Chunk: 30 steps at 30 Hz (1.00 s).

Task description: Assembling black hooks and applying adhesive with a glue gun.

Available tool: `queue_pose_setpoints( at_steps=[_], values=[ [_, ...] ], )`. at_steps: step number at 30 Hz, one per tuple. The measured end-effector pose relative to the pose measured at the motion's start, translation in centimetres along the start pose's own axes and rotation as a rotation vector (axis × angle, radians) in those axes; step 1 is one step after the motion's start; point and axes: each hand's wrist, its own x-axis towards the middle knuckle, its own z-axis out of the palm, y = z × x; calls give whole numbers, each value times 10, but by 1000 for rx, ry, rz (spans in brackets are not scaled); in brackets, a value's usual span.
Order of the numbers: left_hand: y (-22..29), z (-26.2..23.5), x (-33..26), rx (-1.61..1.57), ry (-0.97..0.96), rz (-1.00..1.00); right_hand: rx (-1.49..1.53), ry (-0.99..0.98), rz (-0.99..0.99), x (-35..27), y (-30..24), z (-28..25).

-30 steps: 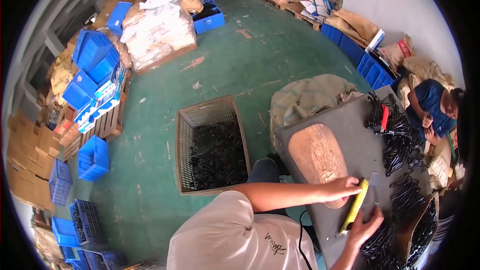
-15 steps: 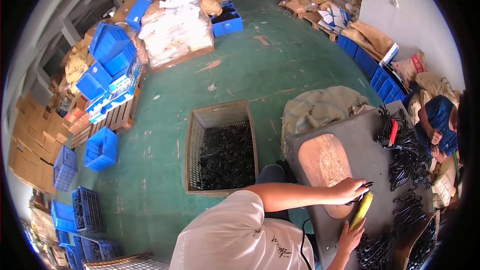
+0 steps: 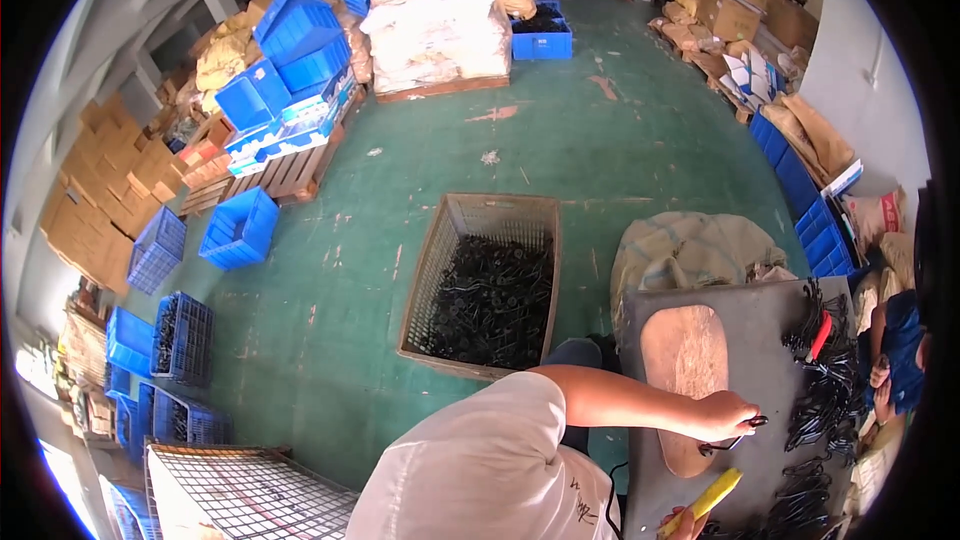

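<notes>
My left hand (image 3: 728, 415) is closed around a small black hook-shaped part (image 3: 712, 448), held over the near part of the dark grey table (image 3: 755, 350). Under that wrist lies a worn wooden board (image 3: 688, 340) with rounded ends. At the lower edge, my right hand (image 3: 688, 524), partly cut off by the frame, grips a long yellow tool (image 3: 715, 492) whose exact kind I cannot make out. The tool points up toward the left hand, apart from the black part. Bunches of black hook-shaped parts (image 3: 825, 405) lie along the table's right side, with a red-handled object (image 3: 821, 336) among them.
A tall grey-brown crate (image 3: 427, 250) of black parts stands left of the table. Behind the table sits a large pale sack (image 3: 690, 250). Another person in blue (image 3: 903, 350) sits at the right. A wire mesh rack (image 3: 240, 475) and blue crates (image 3: 240, 228) are at left.
The view has shifted, so the surroundings sit farther right and the table lower. The yellow tool now sits farther from the left hand, with a gap to the black part.
</notes>
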Motion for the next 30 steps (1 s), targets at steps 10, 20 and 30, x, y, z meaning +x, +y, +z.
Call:
queue_pose_setpoints(
  at_steps=[10,20,30],
  values=[
    [1,-8,0,222,36,138,-932,192,-975,-50,-80,117],
    [-8,16,1,34,53,142,-1176,-73,-1132,6,-30,88],
    [5,-10,-34,-341,-6,-47,-280,141,-415,-62,-89,114]
  ],
)
